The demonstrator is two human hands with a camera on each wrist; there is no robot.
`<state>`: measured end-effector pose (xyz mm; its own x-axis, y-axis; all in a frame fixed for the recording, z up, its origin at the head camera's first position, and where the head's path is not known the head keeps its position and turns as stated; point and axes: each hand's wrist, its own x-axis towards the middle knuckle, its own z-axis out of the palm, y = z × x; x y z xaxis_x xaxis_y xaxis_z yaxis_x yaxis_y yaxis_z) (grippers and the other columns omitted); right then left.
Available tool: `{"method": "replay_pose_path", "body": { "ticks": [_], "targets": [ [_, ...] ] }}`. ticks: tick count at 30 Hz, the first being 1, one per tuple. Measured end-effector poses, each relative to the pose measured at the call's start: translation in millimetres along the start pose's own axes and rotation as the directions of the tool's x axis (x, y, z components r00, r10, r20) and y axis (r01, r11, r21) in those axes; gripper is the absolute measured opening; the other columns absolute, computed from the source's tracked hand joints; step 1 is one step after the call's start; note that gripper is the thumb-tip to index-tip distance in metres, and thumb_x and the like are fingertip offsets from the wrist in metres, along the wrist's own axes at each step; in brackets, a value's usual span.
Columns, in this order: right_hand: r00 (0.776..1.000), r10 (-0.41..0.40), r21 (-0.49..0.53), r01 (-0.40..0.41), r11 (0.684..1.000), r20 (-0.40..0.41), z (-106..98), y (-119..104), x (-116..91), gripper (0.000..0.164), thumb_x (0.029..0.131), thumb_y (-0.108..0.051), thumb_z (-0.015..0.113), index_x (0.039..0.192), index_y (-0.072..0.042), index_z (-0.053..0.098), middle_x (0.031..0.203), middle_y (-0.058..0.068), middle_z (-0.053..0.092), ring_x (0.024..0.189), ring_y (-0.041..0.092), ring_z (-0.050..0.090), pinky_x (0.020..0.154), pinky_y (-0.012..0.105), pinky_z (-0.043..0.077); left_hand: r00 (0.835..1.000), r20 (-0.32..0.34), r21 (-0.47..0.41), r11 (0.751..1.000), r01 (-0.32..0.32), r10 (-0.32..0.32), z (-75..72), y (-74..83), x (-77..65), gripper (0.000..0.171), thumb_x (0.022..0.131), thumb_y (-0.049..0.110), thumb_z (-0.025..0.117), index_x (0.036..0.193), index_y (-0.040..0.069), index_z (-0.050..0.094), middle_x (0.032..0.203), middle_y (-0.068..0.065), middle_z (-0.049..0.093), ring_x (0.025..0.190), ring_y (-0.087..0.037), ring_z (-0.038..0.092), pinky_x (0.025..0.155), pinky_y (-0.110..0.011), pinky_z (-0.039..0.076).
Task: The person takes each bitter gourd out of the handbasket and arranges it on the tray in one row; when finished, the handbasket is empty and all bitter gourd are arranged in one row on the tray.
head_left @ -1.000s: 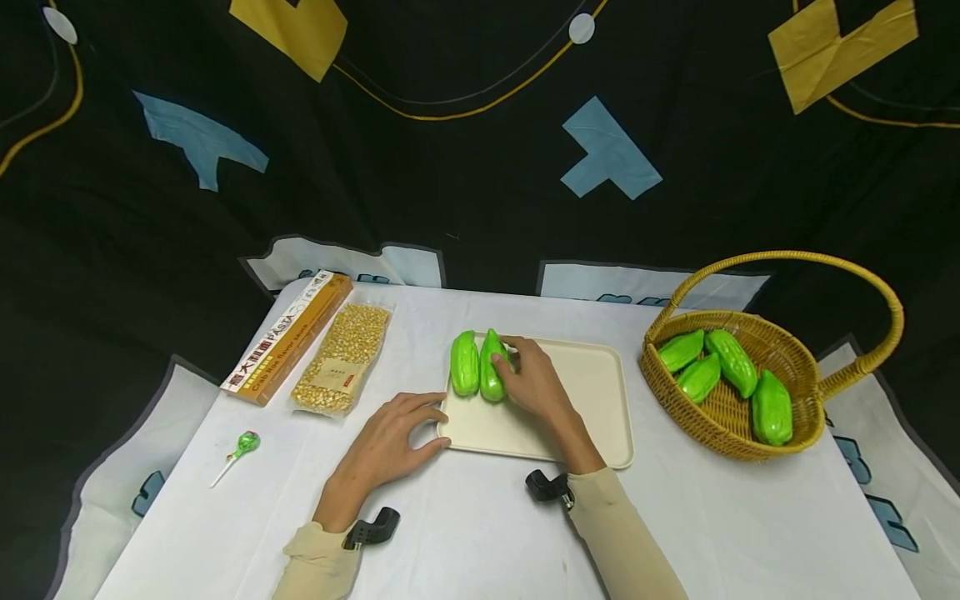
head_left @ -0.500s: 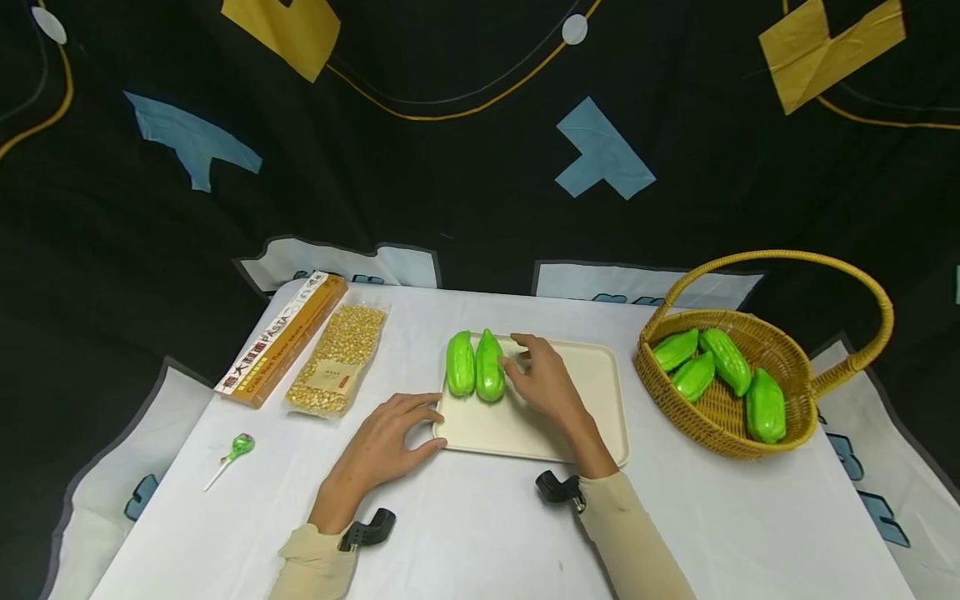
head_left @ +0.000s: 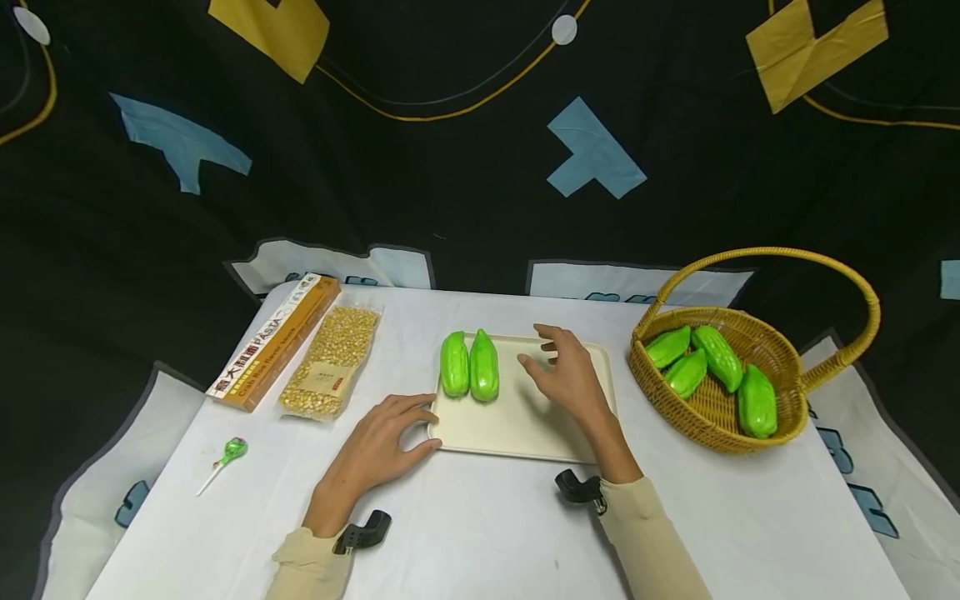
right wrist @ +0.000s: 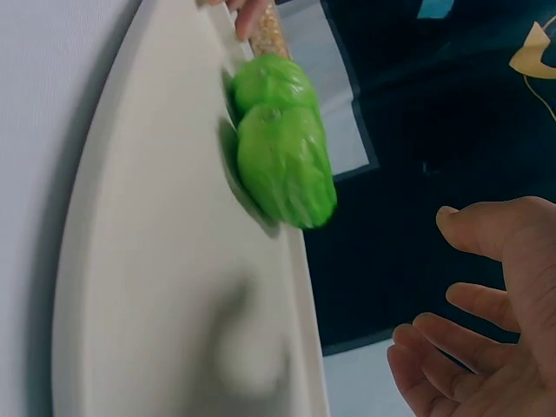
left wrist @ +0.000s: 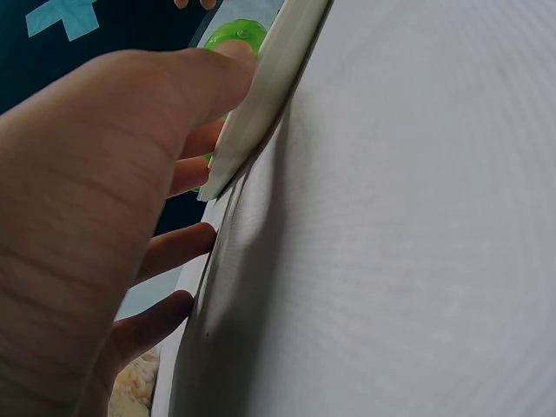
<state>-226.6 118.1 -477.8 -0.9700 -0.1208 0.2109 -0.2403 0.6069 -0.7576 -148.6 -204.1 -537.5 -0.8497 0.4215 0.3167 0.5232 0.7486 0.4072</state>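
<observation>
On the left part of a cream tray [head_left: 517,433], two bright green bumpy vegetables, which look like bitter melons, lie side by side: one on the left [head_left: 454,365], one on the right [head_left: 483,367]. My left hand [head_left: 381,442] touches the tray's near left corner, its fingers spread along the edge. My right hand [head_left: 568,375] hovers over the tray's right half, fingers loosely bent, nothing in it. The right wrist view shows a gap between that hand [right wrist: 486,321] and the nearer green vegetable [right wrist: 282,165].
A wicker basket [head_left: 712,425] with a tall handle stands at the right, holding several more green vegetables [head_left: 757,402]. Leftward lie a pasta box [head_left: 273,342], a bag of corn kernels [head_left: 330,362] and a lollipop [head_left: 235,449]. A dark curtain [head_left: 450,192] hangs behind the table.
My right hand has let go of the right-hand green vegetable and moved up and to the right, away from it. The left hand stays at the tray's corner. The head view has shifted slightly.
</observation>
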Motion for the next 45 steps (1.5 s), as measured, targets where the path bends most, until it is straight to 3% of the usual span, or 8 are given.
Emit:
{"method": "replay_pose_path", "body": {
  "ticks": [13, 20, 31, 45],
  "targets": [
    [0.992, -0.060, -0.035, 0.056, 0.998, -0.112, -31, 9, -8, 0.052, 0.098, -0.020, 0.080, 0.144, -0.002, 0.063, 0.138, 0.021, 0.066, 0.118, 0.038, 0.071, 0.097, 0.053, 0.062, 1.000, -0.013, -0.004, 1.000, -0.010, 0.010, 0.4, -1.7, -0.8, 0.034, 0.090, 0.041, 0.088, 0.115, 0.020, 0.079, 0.149, -0.002, 0.066, 0.132, -0.026, 0.063, 0.110, -0.051, 0.053],
    [0.987, -0.053, -0.043, 0.047, 0.998, -0.155, -42, 16, -16, 0.050, 0.099, -0.019, 0.080, 0.143, -0.002, 0.064, 0.137, 0.021, 0.067, 0.119, 0.039, 0.071, 0.096, 0.053, 0.063, 1.000, -0.019, -0.018, 1.000, -0.017, 0.016, 1.0, -0.9, -1.5, 0.033, 0.091, 0.041, 0.088, 0.114, 0.020, 0.079, 0.149, -0.002, 0.066, 0.131, -0.026, 0.064, 0.109, -0.052, 0.053],
    [0.953, -0.033, -0.037, 0.023, 0.999, -0.300, -75, 33, -27, 0.043, 0.099, -0.010, 0.077, 0.140, -0.001, 0.066, 0.130, 0.023, 0.067, 0.115, 0.040, 0.071, 0.095, 0.054, 0.062, 0.999, -0.026, -0.023, 1.000, -0.021, 0.021, 1.7, -0.8, -0.7, 0.033, 0.090, 0.041, 0.088, 0.115, 0.020, 0.079, 0.148, -0.003, 0.066, 0.130, -0.026, 0.064, 0.109, -0.052, 0.054],
    [0.939, 0.006, -0.037, -0.020, 0.999, -0.345, -104, 51, -38, 0.041, 0.101, -0.009, 0.074, 0.139, 0.004, 0.065, 0.132, 0.026, 0.065, 0.119, 0.047, 0.068, 0.095, 0.059, 0.060, 1.000, -0.016, -0.018, 1.000, -0.016, 0.015, 2.1, -0.9, -0.1, 0.033, 0.090, 0.042, 0.088, 0.115, 0.021, 0.079, 0.148, -0.002, 0.067, 0.131, -0.026, 0.063, 0.110, -0.051, 0.053]
  ]
}}
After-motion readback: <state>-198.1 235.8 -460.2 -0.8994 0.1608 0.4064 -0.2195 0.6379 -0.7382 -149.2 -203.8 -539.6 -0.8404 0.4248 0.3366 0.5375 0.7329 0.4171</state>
